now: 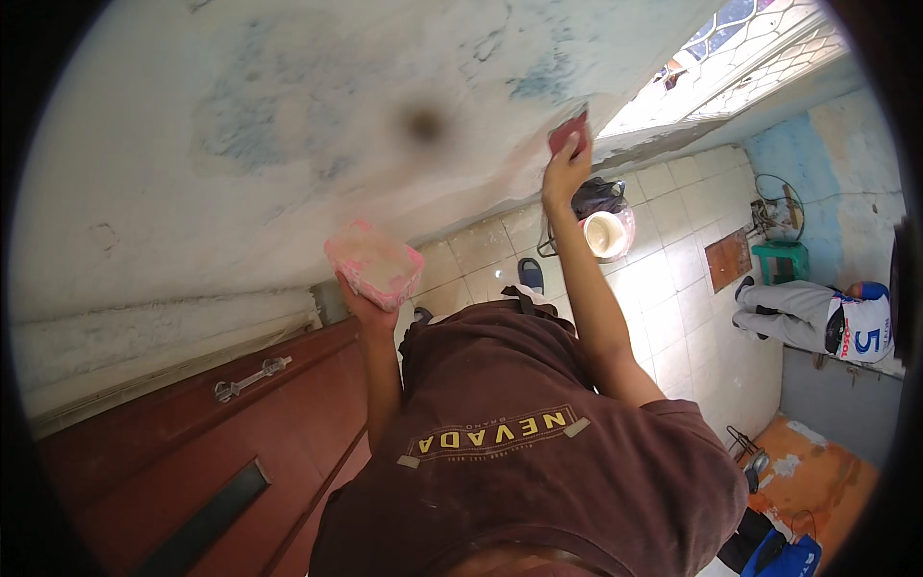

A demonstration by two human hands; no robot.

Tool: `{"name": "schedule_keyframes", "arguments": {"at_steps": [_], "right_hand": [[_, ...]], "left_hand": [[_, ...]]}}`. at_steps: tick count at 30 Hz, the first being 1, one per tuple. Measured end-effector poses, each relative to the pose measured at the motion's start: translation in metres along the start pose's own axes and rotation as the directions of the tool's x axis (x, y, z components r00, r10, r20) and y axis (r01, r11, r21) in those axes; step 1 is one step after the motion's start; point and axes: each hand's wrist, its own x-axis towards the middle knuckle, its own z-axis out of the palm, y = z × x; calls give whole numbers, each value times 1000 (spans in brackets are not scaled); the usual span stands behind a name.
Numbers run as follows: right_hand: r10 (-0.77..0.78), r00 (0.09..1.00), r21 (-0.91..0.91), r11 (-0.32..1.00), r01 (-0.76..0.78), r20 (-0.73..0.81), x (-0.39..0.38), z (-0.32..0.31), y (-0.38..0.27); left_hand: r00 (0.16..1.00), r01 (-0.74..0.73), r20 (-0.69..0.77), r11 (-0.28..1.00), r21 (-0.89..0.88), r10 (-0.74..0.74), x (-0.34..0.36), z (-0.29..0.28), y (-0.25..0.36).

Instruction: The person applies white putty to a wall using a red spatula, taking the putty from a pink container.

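My right hand (565,171) grips a red flat scraper (569,132) against the patchy pale wall (279,115), close to the window's lower edge. My left hand (361,303) holds a pink rectangular tub (375,260) with dried-looking, pale filler over its top, below and left of the scraper. The wall has bluish-grey blotches and a smoother pale area. A dark round blur hides a small part of it in the middle of the view.
A white bucket (606,231) and dark bag (596,192) stand on the tiled floor (673,327) below. A red door (163,452) is at left, a latticed window (721,67) above right. A person (798,317) is at right beside a green stool (781,252).
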Motion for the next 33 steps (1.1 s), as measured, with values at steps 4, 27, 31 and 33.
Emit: {"name": "schedule_keyframes", "arguments": {"at_steps": [4,27,31,33], "right_hand": [[21,998,-105,994,-15,54,13,44,-43],[237,394,90,751,-654,888,-99,-19,-132],[195,335,121,676,-727,922,-95,-30,-128],[93,233,178,399,-899,968,-93,-34,-128]], "left_hand": [[1000,-11,-14,999,-32,11,-1,-5,-13],[973,-34,233,992,118,6,-5,48,2],[974,55,216,994,97,-74,-7,56,-5],[977,45,201,993,106,-66,-10,59,-7]]}}
